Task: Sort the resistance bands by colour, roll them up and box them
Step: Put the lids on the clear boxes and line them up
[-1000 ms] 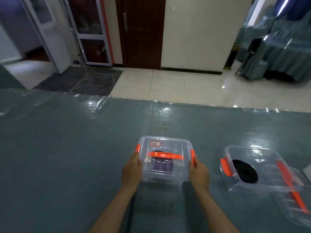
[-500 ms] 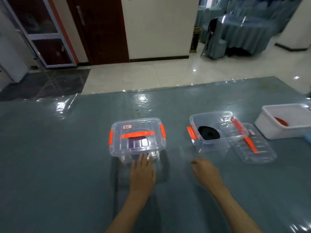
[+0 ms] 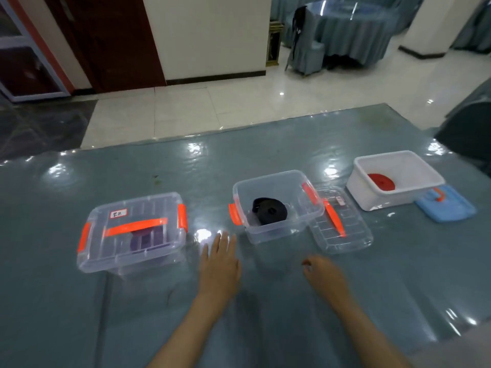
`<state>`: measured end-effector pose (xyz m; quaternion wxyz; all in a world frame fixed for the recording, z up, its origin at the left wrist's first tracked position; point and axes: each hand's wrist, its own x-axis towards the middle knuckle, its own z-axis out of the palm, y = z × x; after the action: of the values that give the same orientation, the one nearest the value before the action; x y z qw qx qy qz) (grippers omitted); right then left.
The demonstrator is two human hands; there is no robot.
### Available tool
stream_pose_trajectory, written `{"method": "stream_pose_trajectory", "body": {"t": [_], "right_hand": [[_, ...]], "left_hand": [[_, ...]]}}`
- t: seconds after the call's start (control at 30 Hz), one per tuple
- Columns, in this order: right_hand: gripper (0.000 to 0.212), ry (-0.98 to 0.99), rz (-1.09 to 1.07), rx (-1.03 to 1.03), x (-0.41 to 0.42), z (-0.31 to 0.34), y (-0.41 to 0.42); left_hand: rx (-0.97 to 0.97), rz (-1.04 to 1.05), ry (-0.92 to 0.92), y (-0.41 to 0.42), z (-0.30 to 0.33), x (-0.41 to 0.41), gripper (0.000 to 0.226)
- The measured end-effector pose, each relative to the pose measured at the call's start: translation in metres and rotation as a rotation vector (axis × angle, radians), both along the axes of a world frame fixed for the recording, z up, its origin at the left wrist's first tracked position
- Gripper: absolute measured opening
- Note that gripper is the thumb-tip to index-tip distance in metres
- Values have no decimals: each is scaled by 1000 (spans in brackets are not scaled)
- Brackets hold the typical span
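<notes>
A closed clear box [image 3: 132,232] with orange clips and handle holds a rolled purple band [image 3: 147,239]. To its right, an open clear box [image 3: 276,205] contains a rolled black band [image 3: 271,213]; its clear lid [image 3: 341,221] leans beside it. A white tub [image 3: 396,179] at the right holds a rolled red band [image 3: 380,181]. My left hand [image 3: 220,264] lies flat between the two clear boxes, fingers apart, holding nothing. My right hand [image 3: 322,274] hovers in front of the open box, fingers loosely curled and empty.
A blue lid [image 3: 446,208] with an orange handle lies right of the white tub. The table [image 3: 53,301] has a grey-blue cloth under glossy plastic. Beyond its far edge are a tiled floor, a dark door and draped tables with chairs.
Both hands have let go of the closed purple-band box and shifted right toward the open box. The view has swung right, bringing the white tub and blue lid into sight.
</notes>
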<state>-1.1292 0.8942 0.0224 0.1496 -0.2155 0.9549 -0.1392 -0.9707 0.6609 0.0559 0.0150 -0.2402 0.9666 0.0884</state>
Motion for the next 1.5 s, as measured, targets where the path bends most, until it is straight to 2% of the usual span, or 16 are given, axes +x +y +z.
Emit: {"method": "stream_pose_trajectory", "body": {"t": [0.13,0.27,0.37,0.43,0.5,0.6,0.77,0.87,0.97,1.17,1.37,1.5], "right_hand": [[23,17,7,-45,-59,-7,20],[28,-25,-8,-56,-117,-15,34],[44,-87,-18,-46,-155,-22,41],[61,-127,-42,-29,-176,-27,43],[67,-166,-64,-33,-193,-34,42],[54,-172,-81,-30,-213,-45,41],[31,-107,-142,-64,-233,-55,33],[24,-153,-192,-87,-246,-55,29],[23,-206,-202,-79,-255,-49,30],[16,-177,-246,-131,-241,-36,58],[15,-233,-353,-248,-223,-27,99],[22,-237,-432,-389,-221,-18,109]], "left_hand": [[1,104,22,14,1,-54,71],[103,237,39,24,-1,-95,82],[281,344,64,29,-4,-114,89],[373,365,153,31,-6,-118,93],[446,351,255,31,-4,-118,95],[519,339,348,31,0,-118,95],[501,339,368,35,-1,-121,97],[500,343,360,34,-2,-122,98],[501,341,356,35,-1,-122,98],[507,329,375,35,0,-121,96],[508,325,376,36,-6,-118,92],[513,330,352,35,-9,-117,94]]}}
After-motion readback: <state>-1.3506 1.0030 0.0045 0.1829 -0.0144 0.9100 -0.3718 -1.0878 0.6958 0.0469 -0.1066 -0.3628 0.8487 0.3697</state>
